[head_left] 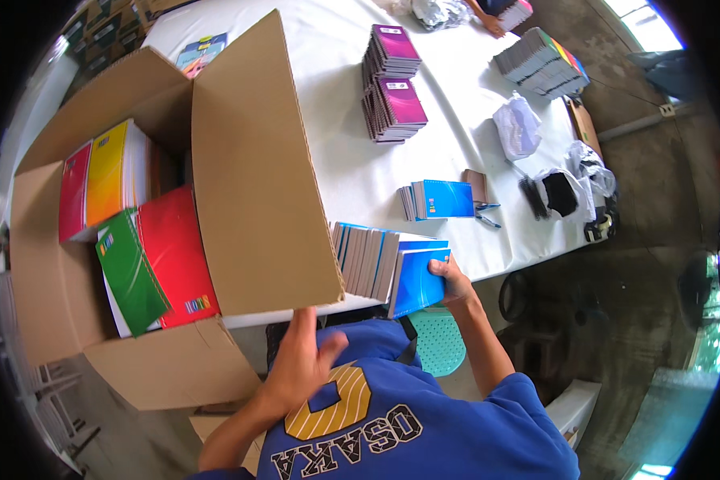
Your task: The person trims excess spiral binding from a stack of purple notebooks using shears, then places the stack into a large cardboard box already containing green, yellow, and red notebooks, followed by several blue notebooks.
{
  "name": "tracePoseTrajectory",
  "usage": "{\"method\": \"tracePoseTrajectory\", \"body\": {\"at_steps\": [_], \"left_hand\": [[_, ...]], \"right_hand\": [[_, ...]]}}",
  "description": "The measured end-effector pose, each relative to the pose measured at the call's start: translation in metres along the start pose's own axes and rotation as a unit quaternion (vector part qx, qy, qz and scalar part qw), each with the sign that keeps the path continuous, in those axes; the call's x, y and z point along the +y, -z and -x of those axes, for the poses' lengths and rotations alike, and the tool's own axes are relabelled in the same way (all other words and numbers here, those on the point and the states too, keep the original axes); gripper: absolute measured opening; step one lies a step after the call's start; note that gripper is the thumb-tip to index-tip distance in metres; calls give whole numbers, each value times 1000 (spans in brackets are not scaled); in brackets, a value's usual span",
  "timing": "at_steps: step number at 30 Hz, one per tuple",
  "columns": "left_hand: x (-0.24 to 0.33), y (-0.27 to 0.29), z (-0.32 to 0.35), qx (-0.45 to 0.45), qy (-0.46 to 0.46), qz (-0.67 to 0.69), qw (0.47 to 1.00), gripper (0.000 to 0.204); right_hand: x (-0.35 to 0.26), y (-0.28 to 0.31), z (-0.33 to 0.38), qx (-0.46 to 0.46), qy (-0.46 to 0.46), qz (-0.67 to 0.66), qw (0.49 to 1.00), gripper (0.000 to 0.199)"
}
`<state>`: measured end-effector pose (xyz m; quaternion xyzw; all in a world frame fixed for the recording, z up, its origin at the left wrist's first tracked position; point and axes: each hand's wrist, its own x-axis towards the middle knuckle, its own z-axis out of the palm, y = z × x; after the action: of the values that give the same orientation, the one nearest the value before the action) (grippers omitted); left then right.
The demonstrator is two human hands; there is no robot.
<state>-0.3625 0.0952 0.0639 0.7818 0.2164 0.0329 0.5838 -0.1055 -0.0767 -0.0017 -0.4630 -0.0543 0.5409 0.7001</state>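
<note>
A row of blue notebooks (pixel 368 254) leans along the table's near edge, mostly spine or page edges toward me. My right hand (pixel 456 284) grips the blue notebook (pixel 418 282) at the near end of the row, thumb on its cover and fingers behind it. Below the box flap (pixel 268 184) is my left hand (pixel 302 364), its thumb spread away from the fingers and nothing visible in it; the fingertips reach up by the flap's lower edge. A smaller stack of blue notebooks (pixel 446 199) lies just beyond the row.
An open cardboard box (pixel 44 264) at left holds red, yellow and green notebooks (pixel 180 256). On the white table (pixel 336 172) stand purple notebook stacks (pixel 398 100), pliers (pixel 486 216), plastic bags (pixel 518 128) and a large notebook pile (pixel 540 64). Another person's hand (pixel 492 26) shows at the far edge. A green stool (pixel 438 342) stands below.
</note>
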Motion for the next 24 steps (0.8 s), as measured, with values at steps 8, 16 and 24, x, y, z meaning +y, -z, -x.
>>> {"method": "tracePoseTrajectory", "body": {"at_steps": [8, 16, 24], "left_hand": [[-93, -68, -66, 49, 130, 532, 835, 76], [-133, -99, -53, 90, 254, 511, 816, 87], [-72, -60, -48, 17, 135, 518, 845, 73]], "right_hand": [[11, -3, -1, 5, -117, 212, 970, 69], [42, 16, -8, -4, -134, 259, 957, 69], [-31, -57, -18, -273, 437, 652, 556, 71]]}}
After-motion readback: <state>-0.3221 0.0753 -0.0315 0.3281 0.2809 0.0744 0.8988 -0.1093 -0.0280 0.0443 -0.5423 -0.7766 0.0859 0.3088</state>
